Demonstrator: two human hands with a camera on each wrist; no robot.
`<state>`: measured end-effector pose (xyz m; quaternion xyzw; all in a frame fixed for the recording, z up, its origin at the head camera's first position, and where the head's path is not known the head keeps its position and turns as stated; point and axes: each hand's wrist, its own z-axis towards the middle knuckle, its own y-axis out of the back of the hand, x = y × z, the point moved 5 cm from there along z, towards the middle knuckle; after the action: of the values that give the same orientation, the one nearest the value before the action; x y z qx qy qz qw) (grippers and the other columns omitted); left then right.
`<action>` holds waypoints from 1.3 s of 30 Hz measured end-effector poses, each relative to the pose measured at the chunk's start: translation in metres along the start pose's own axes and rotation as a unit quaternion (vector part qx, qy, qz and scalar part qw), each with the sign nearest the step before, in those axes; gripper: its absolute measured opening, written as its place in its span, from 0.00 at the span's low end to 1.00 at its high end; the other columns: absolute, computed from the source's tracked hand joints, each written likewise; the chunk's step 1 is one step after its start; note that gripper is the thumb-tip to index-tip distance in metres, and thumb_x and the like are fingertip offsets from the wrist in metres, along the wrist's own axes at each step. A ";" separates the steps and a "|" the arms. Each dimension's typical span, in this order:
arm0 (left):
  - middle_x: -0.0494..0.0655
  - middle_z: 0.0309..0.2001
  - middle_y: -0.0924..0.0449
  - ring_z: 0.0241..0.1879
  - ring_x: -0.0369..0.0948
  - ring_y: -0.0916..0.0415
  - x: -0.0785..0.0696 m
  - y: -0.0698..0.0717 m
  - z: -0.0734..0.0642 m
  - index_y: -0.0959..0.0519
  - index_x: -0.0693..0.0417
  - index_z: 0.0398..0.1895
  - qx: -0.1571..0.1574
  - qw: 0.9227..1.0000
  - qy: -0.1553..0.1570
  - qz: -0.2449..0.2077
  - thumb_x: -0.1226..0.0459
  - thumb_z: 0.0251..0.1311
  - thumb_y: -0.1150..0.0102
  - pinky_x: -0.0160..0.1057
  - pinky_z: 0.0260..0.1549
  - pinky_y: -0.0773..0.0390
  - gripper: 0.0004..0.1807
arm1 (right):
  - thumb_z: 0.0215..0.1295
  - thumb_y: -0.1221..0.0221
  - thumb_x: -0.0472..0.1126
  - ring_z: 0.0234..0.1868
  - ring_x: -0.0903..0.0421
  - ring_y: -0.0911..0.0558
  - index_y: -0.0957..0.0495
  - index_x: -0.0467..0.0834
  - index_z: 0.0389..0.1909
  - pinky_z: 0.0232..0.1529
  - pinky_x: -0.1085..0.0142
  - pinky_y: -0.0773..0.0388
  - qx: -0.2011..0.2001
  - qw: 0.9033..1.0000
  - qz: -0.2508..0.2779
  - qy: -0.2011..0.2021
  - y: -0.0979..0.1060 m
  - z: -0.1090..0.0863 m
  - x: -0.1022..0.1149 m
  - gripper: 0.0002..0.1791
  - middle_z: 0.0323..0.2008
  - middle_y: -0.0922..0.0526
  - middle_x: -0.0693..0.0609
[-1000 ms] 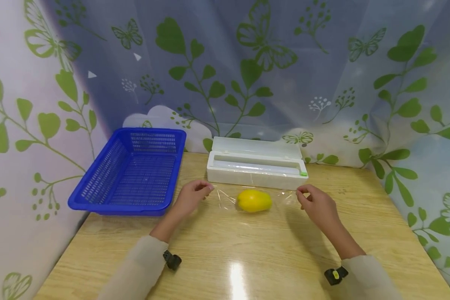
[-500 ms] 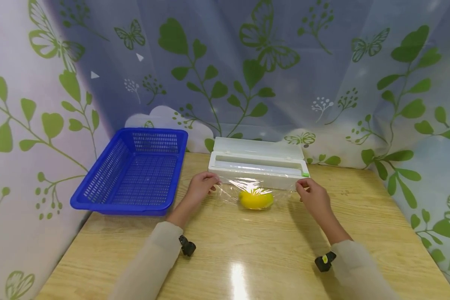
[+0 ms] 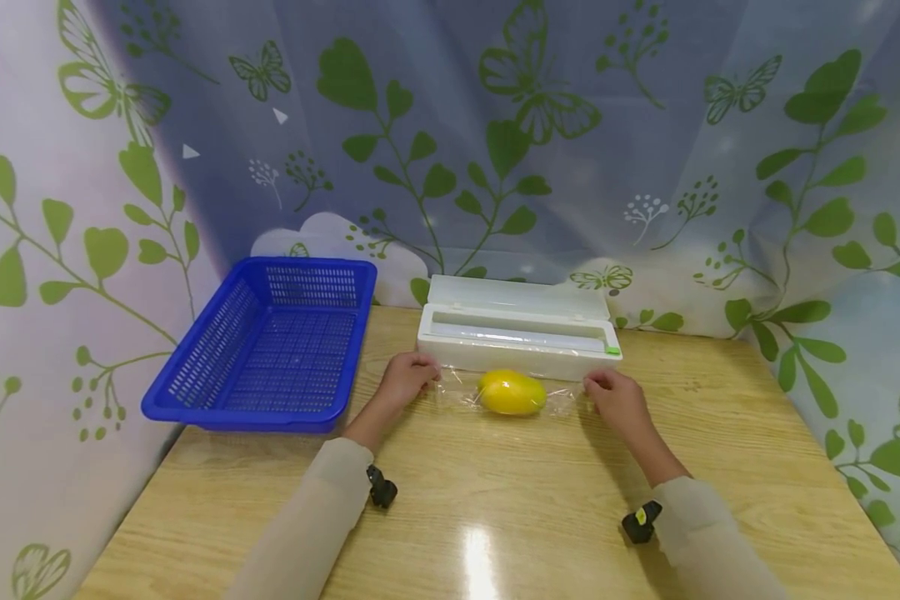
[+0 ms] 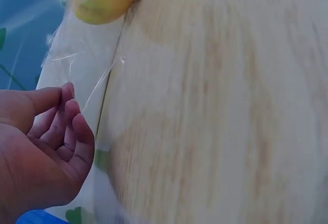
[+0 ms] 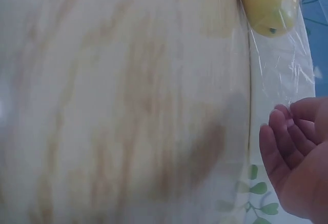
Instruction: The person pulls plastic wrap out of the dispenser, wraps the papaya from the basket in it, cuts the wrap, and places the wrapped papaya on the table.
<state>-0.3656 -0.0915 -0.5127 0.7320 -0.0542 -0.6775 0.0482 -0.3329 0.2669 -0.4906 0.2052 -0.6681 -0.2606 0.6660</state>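
Clear cling film point(image 3: 457, 387) stretches between the two hands, around a yellow mango-like fruit point(image 3: 512, 392) on the table. My left hand point(image 3: 405, 379) pinches the film's left corner between thumb and index finger; in the left wrist view, creases run from the fingertips point(image 4: 68, 88) toward the fruit. At the other end, my right hand point(image 3: 617, 398) pinches the right corner, its other fingers loosely curled in the right wrist view. Just behind the fruit stands a long white cling film box point(image 3: 517, 358), lid raised, a film roll point(image 3: 513, 335) inside. Both hands are close to its front corners.
To the left on the wooden table point(image 3: 555, 517) stands a blue plastic basket point(image 3: 277, 358) with slotted walls. A patterned curtain point(image 3: 450, 167) closes off the back and sides. A green slider point(image 3: 612, 351) sits at the box's right end.
Both hands moved forward, lifting the film over the fruit toward the box, and have since lowered slightly. The film now lies lower about the fruit; the right hand has shifted a little inward.
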 end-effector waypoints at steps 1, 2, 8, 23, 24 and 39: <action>0.45 0.25 0.19 0.24 0.38 0.28 0.000 0.000 0.000 0.18 0.69 0.36 0.002 1.000 0.001 0.002 0.74 0.62 0.42 0.32 0.24 0.27 0.05 | 0.75 0.45 0.40 0.28 0.54 0.20 0.20 0.34 0.49 0.26 0.69 0.24 0.001 1.000 0.010 -0.004 -0.001 0.000 -0.002 0.13 0.39 0.16 0.39; 0.45 0.25 0.19 0.24 0.38 0.29 0.001 0.000 -0.001 0.18 0.69 0.36 0.004 1.000 0.001 0.006 0.74 0.61 0.41 0.33 0.24 0.28 0.05 | 0.75 0.45 0.39 0.27 0.54 0.21 0.20 0.33 0.48 0.25 0.70 0.24 0.002 1.000 0.018 -0.006 -0.002 0.001 -0.003 0.13 0.39 0.16 0.39; 0.50 0.25 0.20 0.23 0.39 0.30 0.002 -0.001 -0.003 0.17 0.68 0.35 -0.002 0.999 -0.012 0.046 0.73 0.58 0.40 0.33 0.25 0.27 0.05 | 0.72 0.42 0.36 0.24 0.60 0.22 0.25 0.30 0.47 0.24 0.71 0.22 -0.009 0.998 0.060 -0.025 -0.006 0.002 -0.010 0.11 0.35 0.15 0.41; 0.52 0.31 0.17 0.26 0.38 0.26 0.003 0.000 -0.001 0.20 0.66 0.45 -0.018 0.995 -0.008 0.095 0.71 0.58 0.38 0.32 0.28 0.26 0.12 | 0.72 0.43 0.35 0.21 0.60 0.23 0.20 0.28 0.47 0.25 0.69 0.21 0.004 0.998 0.057 -0.024 -0.011 0.000 -0.010 0.13 0.23 0.17 0.46; 0.52 0.31 0.17 0.26 0.38 0.26 0.004 0.000 0.000 0.21 0.66 0.47 -0.019 0.995 -0.007 0.094 0.71 0.58 0.38 0.33 0.28 0.26 0.13 | 0.73 0.44 0.36 0.22 0.59 0.23 0.19 0.28 0.46 0.25 0.69 0.22 0.006 0.998 0.052 -0.023 -0.011 0.000 -0.010 0.13 0.21 0.19 0.47; 0.51 0.33 0.16 0.35 0.44 0.23 0.002 0.005 0.001 0.13 0.61 0.35 -0.042 0.989 0.007 0.143 0.67 0.57 0.35 0.37 0.34 0.24 0.06 | 0.77 0.47 0.40 0.27 0.56 0.29 0.22 0.34 0.35 0.29 0.66 0.30 0.004 1.000 -0.022 -0.016 -0.016 0.000 -0.012 0.14 0.26 0.24 0.49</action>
<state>-0.3663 -0.0964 -0.5139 0.7186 -0.1293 -0.6604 0.1756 -0.3341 0.2618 -0.5097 0.2181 -0.6752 -0.2756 0.6485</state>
